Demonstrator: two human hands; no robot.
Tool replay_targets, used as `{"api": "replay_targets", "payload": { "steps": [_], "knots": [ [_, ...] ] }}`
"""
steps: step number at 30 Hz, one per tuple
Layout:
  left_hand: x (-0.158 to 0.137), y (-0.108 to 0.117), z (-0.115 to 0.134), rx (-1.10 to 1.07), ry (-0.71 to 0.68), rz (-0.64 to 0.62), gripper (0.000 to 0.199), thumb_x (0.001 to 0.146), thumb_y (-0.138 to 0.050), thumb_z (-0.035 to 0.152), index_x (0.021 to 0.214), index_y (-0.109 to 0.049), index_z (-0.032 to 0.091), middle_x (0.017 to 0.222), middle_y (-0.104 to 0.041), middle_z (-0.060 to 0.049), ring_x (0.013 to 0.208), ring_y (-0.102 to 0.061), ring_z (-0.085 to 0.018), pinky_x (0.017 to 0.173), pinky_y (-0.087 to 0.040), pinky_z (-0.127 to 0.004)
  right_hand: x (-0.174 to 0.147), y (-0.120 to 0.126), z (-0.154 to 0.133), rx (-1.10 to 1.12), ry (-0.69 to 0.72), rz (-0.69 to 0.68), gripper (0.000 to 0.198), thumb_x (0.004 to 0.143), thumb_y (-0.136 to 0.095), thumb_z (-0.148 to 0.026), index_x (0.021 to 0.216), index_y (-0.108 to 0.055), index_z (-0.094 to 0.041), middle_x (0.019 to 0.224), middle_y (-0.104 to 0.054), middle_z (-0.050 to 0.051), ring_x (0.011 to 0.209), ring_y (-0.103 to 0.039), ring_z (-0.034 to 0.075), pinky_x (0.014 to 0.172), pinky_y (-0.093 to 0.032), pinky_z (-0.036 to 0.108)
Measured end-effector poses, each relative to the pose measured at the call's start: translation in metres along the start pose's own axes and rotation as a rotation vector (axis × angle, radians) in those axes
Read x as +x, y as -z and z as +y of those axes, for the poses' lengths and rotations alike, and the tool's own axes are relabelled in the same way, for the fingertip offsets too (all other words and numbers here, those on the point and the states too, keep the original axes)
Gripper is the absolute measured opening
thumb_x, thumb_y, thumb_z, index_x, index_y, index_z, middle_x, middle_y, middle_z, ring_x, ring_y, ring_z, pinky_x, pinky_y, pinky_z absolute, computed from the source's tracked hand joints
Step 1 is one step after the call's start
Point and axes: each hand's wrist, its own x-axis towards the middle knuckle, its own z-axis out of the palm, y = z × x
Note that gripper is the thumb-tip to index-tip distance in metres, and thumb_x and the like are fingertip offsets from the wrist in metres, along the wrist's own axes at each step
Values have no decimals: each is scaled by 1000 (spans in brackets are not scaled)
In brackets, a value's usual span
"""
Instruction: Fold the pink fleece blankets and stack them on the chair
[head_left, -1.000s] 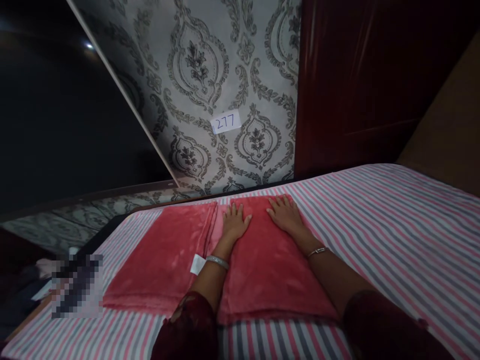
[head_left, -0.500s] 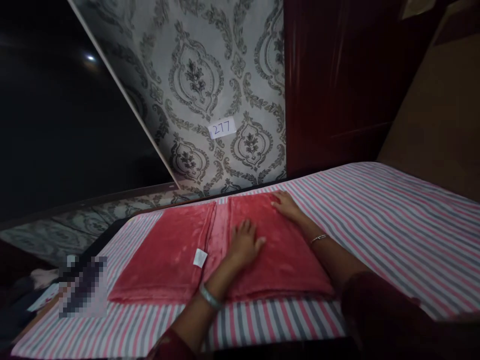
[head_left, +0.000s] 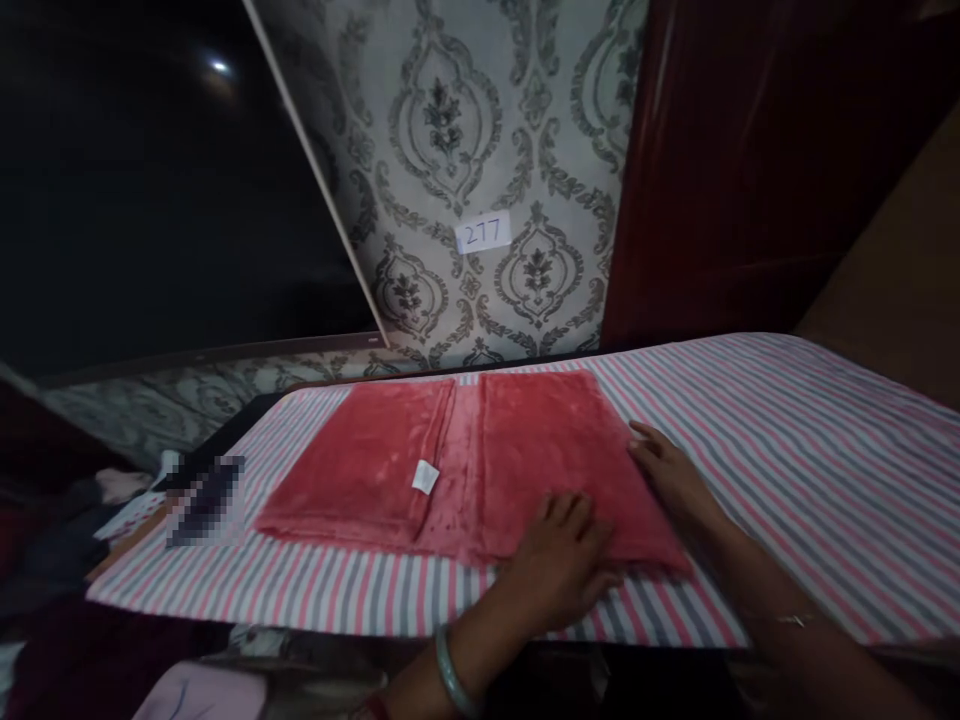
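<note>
The fingers of your left hand point(head_left: 566, 555) are lying palm-down and loosely spread over the near edge of a red blanket's point(head_left: 469, 460) right panel point(head_left: 551, 440). Your right hand point(head_left: 667, 465) is curving beside the right edge; whether it is gripping, you cannot tell. Flat, light, even pressure probably suits this best, keeping the layers square. The blanket is lying mid-scene on a striped sheet point(head_left: 780, 450), its long axis seemingly running left to right, both inner folds facing a near-to-far middle strip point(head_left: 456, 490).
</note>
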Motion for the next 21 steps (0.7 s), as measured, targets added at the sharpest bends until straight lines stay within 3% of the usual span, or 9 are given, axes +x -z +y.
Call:
{"api": "replay_targets", "payload": {
  "steps": [2,4,6,8,11,14,16,18,21],
  "knots": [
    [-7,-3,6,21,-27,22,65,94,-60,50,148,-45,18,154,-48,-16,145,-40,-33,120,-31,-55,-14,0,-7,-22,-61,-5,68,79,-63,-56,138,-59,-22,107,-75,9,95,-72,27,82,-59,37],
    [-13,-1,5,-8,-61,40,60,95,-58,48,146,-48,18,148,-54,-15,142,-44,-29,119,-34,-49,-24,0,-13,-22,-132,-22,70,79,-63,-57,139,-58,-22,112,-75,11,98,-72,29,81,-60,38],
    [-21,7,-5,-67,-79,79,47,98,-54,44,139,-55,21,140,-62,-11,136,-51,-24,117,-37,-44,-31,0,-17,0,-202,-44,73,79,-63,-58,143,-55,-23,120,-73,13,102,-72,31,82,-61,39],
    [-35,21,-28,-72,0,186,39,98,-53,37,134,-60,23,137,-64,-10,135,-52,-23,117,-37,-45,-35,0,-19,2,-255,-64,79,78,-64,-59,147,-51,-23,128,-70,14,105,-72,33,86,-61,41],
    [-73,50,-84,73,336,450,39,94,-52,28,132,-62,22,142,-60,-13,140,-47,-29,119,-32,-55,-37,2,-17,-45,-270,-80,86,78,-64,-61,151,-46,-21,130,-69,16,108,-71,35,90,-61,44],
    [-127,85,-149,189,781,690,48,88,-58,29,133,-60,13,146,-54,-21,142,-42,-37,118,-29,-59,-34,5,-10,-90,-217,-89,89,77,-65,-67,152,-45,-24,127,-70,15,110,-70,37,90,-61,47],
    [-163,105,-186,171,1058,827,59,82,-63,30,136,-56,8,153,-45,-25,148,-32,-41,121,-23,-59,-30,6,-5,-130,-173,-102,92,74,-67,-69,152,-45,-26,126,-71,15,113,-68,39,92,-60,50],
    [-193,117,-211,19,1246,984,70,78,-68,30,141,-51,4,156,-39,-26,149,-29,-39,122,-21,-55,-27,6,1,-168,-126,-119,96,72,-69,-71,153,-45,-26,129,-69,15,121,-64,41,98,-56,54],
    [-220,122,-229,-138,1353,1095,72,79,-67,33,139,-48,0,133,-59,-26,123,-58,-36,104,-46,-53,-23,3,6,-189,-66,-117,98,70,-70,-72,153,-45,-26,144,-59,15,133,-53,42,109,-47,55]
  ]
}}
